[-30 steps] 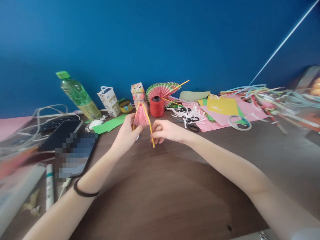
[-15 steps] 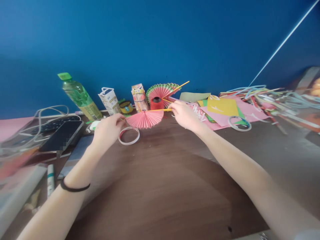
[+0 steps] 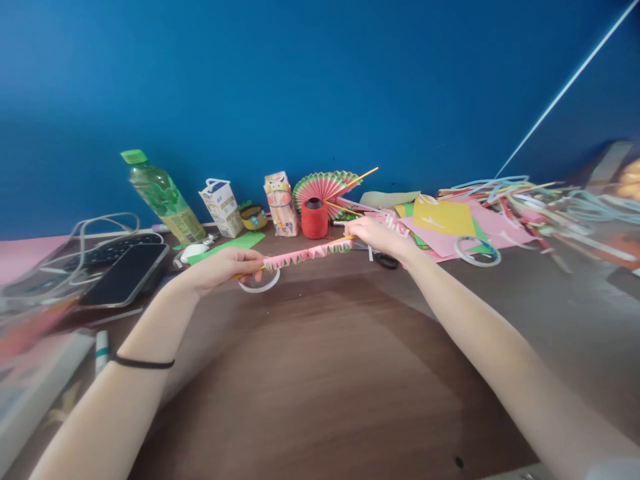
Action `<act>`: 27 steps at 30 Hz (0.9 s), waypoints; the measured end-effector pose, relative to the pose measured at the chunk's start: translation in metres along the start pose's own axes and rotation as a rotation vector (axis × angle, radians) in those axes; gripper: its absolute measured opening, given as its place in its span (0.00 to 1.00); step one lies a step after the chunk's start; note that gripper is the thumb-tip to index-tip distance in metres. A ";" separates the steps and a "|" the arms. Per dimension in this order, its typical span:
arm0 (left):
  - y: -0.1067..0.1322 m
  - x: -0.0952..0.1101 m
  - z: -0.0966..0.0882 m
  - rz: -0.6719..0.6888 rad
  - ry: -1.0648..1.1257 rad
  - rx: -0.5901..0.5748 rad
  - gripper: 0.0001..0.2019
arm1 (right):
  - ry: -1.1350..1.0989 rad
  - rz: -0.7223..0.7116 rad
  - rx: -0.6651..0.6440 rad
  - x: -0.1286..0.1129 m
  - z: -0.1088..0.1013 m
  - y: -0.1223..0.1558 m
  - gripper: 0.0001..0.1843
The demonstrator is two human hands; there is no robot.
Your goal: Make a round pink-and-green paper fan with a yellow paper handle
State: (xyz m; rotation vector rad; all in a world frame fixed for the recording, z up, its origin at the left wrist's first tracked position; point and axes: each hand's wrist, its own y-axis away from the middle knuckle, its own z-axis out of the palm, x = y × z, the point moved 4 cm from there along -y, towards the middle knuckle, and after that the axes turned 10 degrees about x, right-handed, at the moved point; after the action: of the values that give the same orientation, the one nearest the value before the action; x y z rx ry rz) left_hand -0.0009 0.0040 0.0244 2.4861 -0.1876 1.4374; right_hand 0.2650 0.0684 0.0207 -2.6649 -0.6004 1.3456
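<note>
Between my two hands a folded paper fan [image 3: 311,253], pink with green edging, is seen nearly edge-on above the table. My left hand [image 3: 236,263] is closed on its left end, where a bit of yellow stick shows. At the other end, my right hand [image 3: 373,235] pinches the yellow stick. Under the fan, close to the left fingers, lies a roll of white tape [image 3: 260,288], partly hidden. Behind it stands a red thread spool [image 3: 315,220]. A second pink and green paper fan [image 3: 320,187] leans by the wall.
Along the blue wall stand a green bottle [image 3: 165,203], a white carton [image 3: 221,208] and a decorated box [image 3: 281,207]. A phone [image 3: 125,275] lies at left. Coloured paper [image 3: 443,217], another tape roll [image 3: 477,251], black-handled scissors [image 3: 386,261] and a bundle of coloured strips [image 3: 545,213] are at right.
The fan has tilted from showing its broad pink face to nearly edge-on. Both hands have come slightly lower and nearer, uncovering green paper at left and the scissors at right.
</note>
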 end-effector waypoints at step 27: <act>-0.009 -0.008 0.068 -0.245 0.967 0.314 0.08 | -0.393 0.074 -0.304 -0.029 0.079 0.032 0.12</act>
State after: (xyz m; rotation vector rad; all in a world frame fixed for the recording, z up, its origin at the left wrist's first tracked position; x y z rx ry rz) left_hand 0.0533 -0.0070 -0.0163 1.6235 0.5372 2.4584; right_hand 0.1973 0.0208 -0.0137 -2.6783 -0.8096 1.9677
